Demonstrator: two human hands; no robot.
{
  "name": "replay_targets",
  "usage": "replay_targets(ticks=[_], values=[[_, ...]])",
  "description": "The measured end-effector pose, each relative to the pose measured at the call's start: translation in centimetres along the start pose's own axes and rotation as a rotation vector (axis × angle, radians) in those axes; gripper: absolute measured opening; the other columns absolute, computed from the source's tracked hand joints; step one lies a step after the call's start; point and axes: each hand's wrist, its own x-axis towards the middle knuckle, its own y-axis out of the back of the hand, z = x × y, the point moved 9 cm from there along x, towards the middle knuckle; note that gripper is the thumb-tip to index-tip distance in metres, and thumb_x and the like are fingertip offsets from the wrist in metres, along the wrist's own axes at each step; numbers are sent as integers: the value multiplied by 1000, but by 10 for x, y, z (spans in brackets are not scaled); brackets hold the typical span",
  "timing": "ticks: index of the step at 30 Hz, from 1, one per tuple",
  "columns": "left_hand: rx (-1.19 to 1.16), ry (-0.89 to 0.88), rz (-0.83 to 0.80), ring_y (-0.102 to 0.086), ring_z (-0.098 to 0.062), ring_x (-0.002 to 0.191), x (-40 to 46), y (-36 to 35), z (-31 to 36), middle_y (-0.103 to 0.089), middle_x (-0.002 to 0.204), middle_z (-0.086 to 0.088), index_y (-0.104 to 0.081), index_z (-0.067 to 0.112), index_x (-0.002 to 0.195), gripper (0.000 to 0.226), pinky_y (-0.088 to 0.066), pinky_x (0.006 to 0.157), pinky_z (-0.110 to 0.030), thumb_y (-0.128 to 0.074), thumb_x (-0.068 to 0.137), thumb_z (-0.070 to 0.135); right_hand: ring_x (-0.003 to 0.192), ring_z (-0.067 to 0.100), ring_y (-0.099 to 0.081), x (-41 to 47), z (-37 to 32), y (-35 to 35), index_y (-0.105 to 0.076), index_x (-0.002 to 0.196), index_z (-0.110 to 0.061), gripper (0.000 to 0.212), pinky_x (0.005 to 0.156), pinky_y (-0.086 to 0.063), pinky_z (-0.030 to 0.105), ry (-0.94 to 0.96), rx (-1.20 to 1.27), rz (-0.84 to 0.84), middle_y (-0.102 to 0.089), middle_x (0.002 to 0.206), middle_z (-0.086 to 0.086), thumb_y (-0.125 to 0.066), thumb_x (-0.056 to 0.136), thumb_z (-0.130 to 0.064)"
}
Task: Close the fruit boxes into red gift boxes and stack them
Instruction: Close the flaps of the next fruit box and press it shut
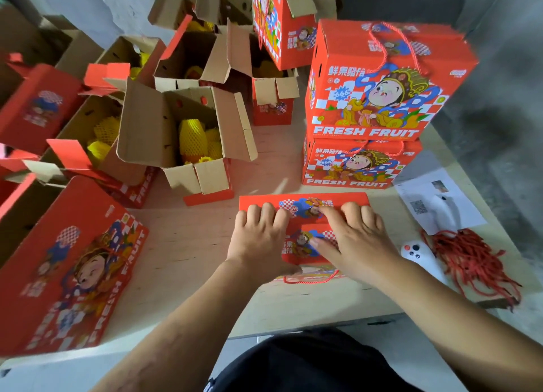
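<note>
Your left hand (261,238) and right hand (355,238) press flat, fingers straight, on the gift box (304,206) lid at the table (188,244) edge; its long axis runs left-right, the stack (379,103) behind, nearer your right.

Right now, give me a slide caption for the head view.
Both hands, left and right, press a red box shut beside two stacked boxes.

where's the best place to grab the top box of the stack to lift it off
Judging by its pose, take the top box by the red rope handle looped over its closed lid, coming straight down from above. It sits square on the lower box, so for a steadier hold, clasp the two opposite side walls instead.
</note>
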Motion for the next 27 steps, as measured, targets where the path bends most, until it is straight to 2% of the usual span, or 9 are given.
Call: replay_targets(ticks=[5, 10, 13, 15, 20, 22, 24, 26, 27], values=[[-22, 5, -128, -45, -27, 107, 8, -8, -1, -46, 125, -3, -34, 17, 136, 112, -38, 93, -42, -67, 59, 92, 98, 31, -50, 8, -5, 5, -50, 137, -30, 75, 85, -44, 44, 22, -54, 90, -57, 112, 3, -19, 91, -81], [-14, 30, -51, -45, -25, 102, 12, -5, -2, -45, 118, -1, -41, 19, 128, 107, -39, 89, -41, -64, 55, 94, 119, 33, -44, 24, 0, -14, -18, 153, -40, 87, 100, -38, 47, 24, -7, -170, -46, 130, 4, -4, 81, -88], [-73, 19, 140, -50, -27, 97, -3, 2, -2, -52, 113, -2, -54, 20, 123, 99, -41, 85, -43, -64, 56, 92, 132, 36, -38, 51, 20, -10, -26, 153, -50, 59, 111, -32, 48, 109, 207, -331, -39, 131, 3, -27, 98, -71], [-152, 2, 282, -53, -31, 105, -23, 0, -2, -55, 122, -5, -57, 20, 132, 93, -41, 95, -47, -64, 66, 85, 132, 29, -36, 70, 44, 4, -34, 154, -52, 51, 111, -34, 43, 155, 218, -321, -35, 127, -4, -47, 104, -53], [-326, 39, 428, -44, -33, 141, -52, -6, 0, -46, 149, -8, -41, 20, 157, 99, -18, 127, -49, -69, 78, 74, 155, 17, -18, 71, 54, 3, -32, 159, -42, 67, 125, -22, 42, 193, 291, -400, -27, 165, -9, -58, 99, -56], [-523, 210, 420, -30, -26, 152, -59, -8, -14, -35, 157, -7, -32, 21, 161, 104, -13, 128, -44, -63, 81, 80, 156, 18, -18, 65, 56, 16, -30, 160, -41, 71, 125, -25, 45, 151, 378, -278, -24, 168, -9, -52, 96, -65], [-923, 488, 414, -26, -6, 152, -66, -17, -39, -33, 158, 12, -29, 29, 160, 94, -20, 127, -41, -53, 86, 83, 153, 27, -26, 47, 71, 33, -28, 161, -35, 77, 120, -32, 52, -29, 452, -6, -25, 167, 0, -51, 95, -67], [-1430, 742, 423, -45, 11, 137, -69, -35, -58, -54, 140, 32, -45, 39, 149, 73, -31, 125, -45, -40, 90, 83, 148, 29, -27, 10, 88, 24, -20, 163, -27, 87, 119, -32, 55, -311, 685, 168, -26, 163, 12, -57, 93, -64], [-1651, 837, 399, -56, 5, 129, -66, -48, -65, -65, 133, 27, -56, 38, 141, 66, -35, 122, -47, -35, 95, 80, 146, 27, -29, -7, 90, 7, -11, 163, -29, 95, 119, -32, 54, -443, 853, 121, -26, 163, 12, -60, 91, -67]])
